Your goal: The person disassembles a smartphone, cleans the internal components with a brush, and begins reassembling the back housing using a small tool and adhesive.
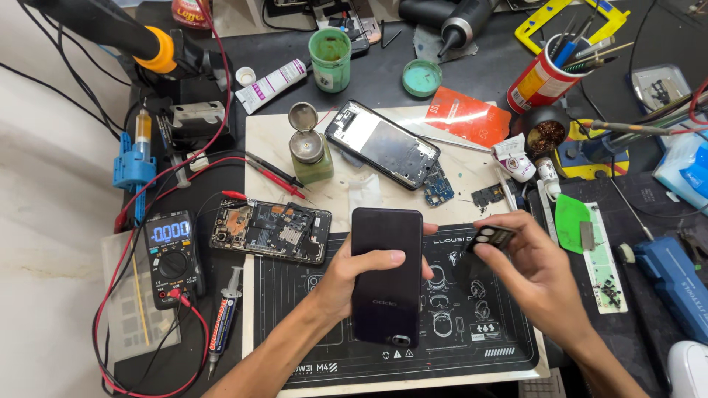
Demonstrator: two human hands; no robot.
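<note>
My left hand (352, 274) grips a dark smartphone (386, 276), back side up, over the black repair mat (295, 309). My right hand (537, 267) pinches a small black camera-lens cover piece (493, 236) between thumb and fingers, just right of the phone's top edge. An opened phone with exposed boards (271, 231) lies to the left of the held phone. A bare phone frame (382, 144) rests further back on the white pad.
A multimeter (173, 254) with red leads sits at left, a syringe tube (223, 318) beside it. A green solvent bottle (310, 143), green cup (330, 59), tool can (546, 77), small circuit boards (438, 187), green pry tool (571, 222) and blue tool (675, 284) surround the mat.
</note>
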